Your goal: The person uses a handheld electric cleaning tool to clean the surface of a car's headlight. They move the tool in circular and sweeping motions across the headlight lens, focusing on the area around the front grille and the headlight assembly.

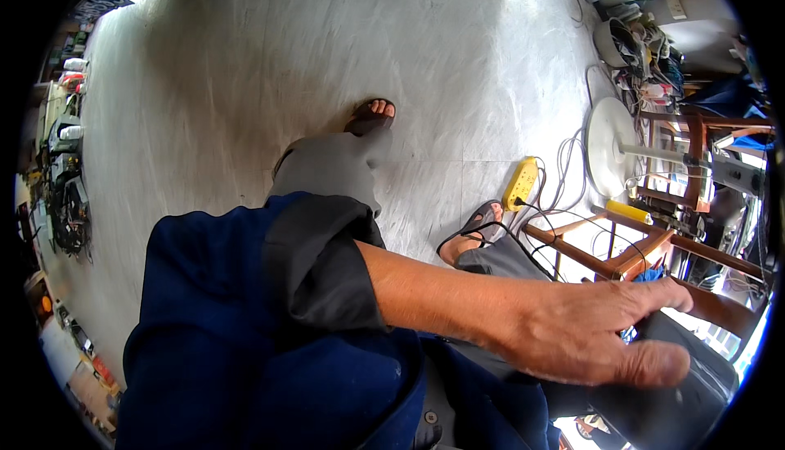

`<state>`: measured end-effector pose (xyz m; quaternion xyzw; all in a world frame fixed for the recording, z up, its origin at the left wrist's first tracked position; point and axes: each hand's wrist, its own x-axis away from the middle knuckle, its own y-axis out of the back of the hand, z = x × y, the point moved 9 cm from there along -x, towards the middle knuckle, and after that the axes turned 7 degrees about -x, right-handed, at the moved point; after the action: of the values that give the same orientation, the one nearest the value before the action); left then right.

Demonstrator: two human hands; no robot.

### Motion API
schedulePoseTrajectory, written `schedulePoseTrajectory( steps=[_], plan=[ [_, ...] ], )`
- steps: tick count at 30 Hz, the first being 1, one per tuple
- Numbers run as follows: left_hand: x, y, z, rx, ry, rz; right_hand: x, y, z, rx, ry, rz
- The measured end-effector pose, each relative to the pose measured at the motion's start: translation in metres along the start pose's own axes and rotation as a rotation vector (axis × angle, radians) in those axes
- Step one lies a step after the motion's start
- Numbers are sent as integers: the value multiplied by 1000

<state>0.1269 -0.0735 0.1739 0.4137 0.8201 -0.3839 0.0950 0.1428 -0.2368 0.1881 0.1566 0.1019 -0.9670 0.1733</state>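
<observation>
My left arm, in a navy sleeve with a rolled dark grey cuff [327,262], reaches across my body to the right. At its end my left hand [580,331] shows its back, the thumb and index finger spread apart with nothing visible between them. Beyond the fingertips is a dark grey surface [666,372], perhaps cloth; I cannot tell if the hand touches it. My right hand is out of sight.
A yellow power strip [522,183] with black cords lies on the floor beside my right sandal [482,221]. Wooden chair frames [625,258] and a pedestal fan's round white base [609,147] stand to the right. Cluttered shelves [69,164] line the left.
</observation>
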Motion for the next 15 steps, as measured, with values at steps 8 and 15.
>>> schedulePoseTrajectory(
  steps=[8, 15],
  plan=[
    [27, 4, -46, 244, -68, -2, -3, -9, -11, 17, -35, 38],
    [7, -4, -61, 469, 209, 303, -2, -9, -8, 51, -59, 57]
  ],
)
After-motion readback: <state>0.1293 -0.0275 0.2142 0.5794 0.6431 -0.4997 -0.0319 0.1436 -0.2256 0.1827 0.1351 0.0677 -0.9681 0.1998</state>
